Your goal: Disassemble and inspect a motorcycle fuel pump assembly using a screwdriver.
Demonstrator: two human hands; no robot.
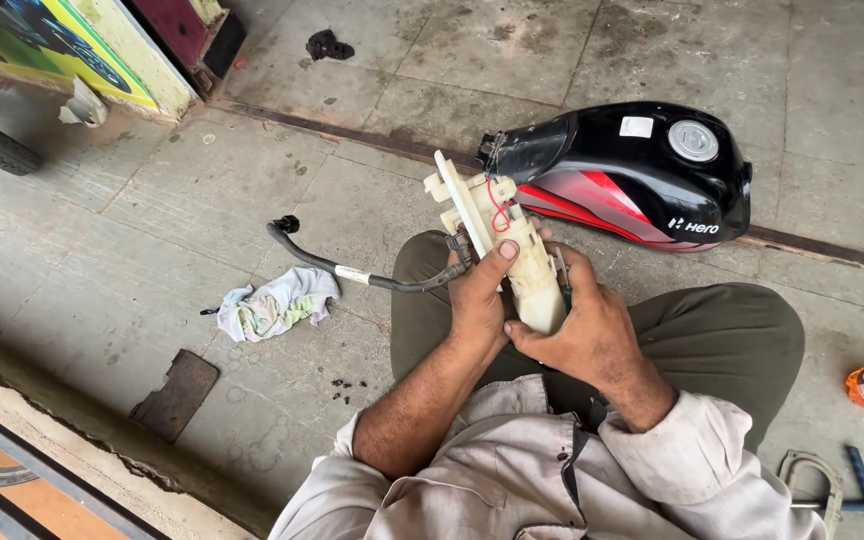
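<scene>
I see both hands meeting above my lap, forearms coming in from the rolled grey sleeves. My left hand [477,290] wraps around the cream plastic pump unit [512,250] from the left, fingers closed on the body and the thumb pressed flat on its front. My right hand [587,325] is curled around the lower end of the same unit from the right side, also closed on it.

The pump unit stands almost upright, a little tilted, with its long axis going from the rounded lower end in my hands up and to the left, where the flat flange plate sits at the top. A thin red wire loops near the flange. A black hose [352,270] leaves the unit to the left and rests on the floor.

The concrete floor [202,190] is dusty and stained. Just beyond the hands lies a black and red fuel tank [642,175], cap upward. A crumpled rag [277,305] lies left, near a rusty metal plate [174,395].
</scene>
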